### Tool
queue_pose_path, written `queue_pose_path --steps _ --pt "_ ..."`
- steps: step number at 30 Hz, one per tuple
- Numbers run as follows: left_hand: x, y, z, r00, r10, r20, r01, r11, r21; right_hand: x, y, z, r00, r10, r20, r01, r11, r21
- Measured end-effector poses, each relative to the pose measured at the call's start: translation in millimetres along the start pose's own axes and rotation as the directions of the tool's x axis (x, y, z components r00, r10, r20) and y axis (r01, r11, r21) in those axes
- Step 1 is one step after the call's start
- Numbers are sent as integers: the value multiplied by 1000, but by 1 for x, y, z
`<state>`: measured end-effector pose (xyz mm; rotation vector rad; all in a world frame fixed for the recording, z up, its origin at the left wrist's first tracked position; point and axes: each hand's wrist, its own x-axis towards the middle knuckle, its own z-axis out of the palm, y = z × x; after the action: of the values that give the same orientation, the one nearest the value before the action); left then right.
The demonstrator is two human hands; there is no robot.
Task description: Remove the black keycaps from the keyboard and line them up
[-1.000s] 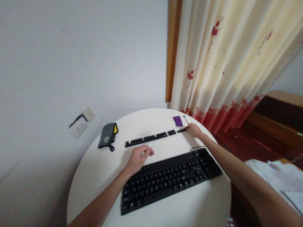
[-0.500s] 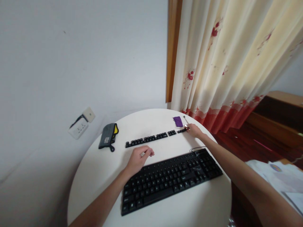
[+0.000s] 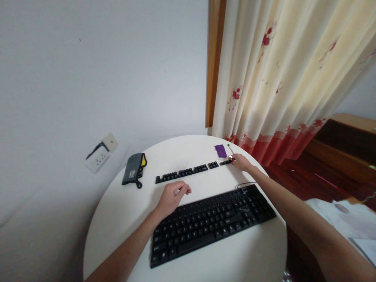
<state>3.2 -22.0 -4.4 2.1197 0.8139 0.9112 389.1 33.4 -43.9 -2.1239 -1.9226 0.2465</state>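
Note:
A black keyboard lies on the round white table, its top row of keys removed. Behind it runs a line of loose black keycaps, parted into groups. My left hand rests just above the keyboard's upper left edge, fingers curled, with nothing visible in them. At the right end of the keycap line, my right hand has its fingertips closed on a small object with a silvery part; its kind is too small to tell. A folded purple cloth and a thin stick with a dark tip lie beside that hand.
A grey pouch with yellow inside lies at the table's left. The keyboard's cable loops behind its right corner. A wall socket is at left, a flowered curtain behind, and white bags or papers at right.

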Motion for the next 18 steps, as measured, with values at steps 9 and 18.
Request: queue_pose_path --steps 9,18 --pt "0 -1 0 1000 0 7 0 1000 -1 1 -1 -1 1000 -6 6 6 1000 2" --pt "0 0 0 1000 -1 0 1 1000 -9 -1 -1 -1 1000 -16 -5 16 1000 12"
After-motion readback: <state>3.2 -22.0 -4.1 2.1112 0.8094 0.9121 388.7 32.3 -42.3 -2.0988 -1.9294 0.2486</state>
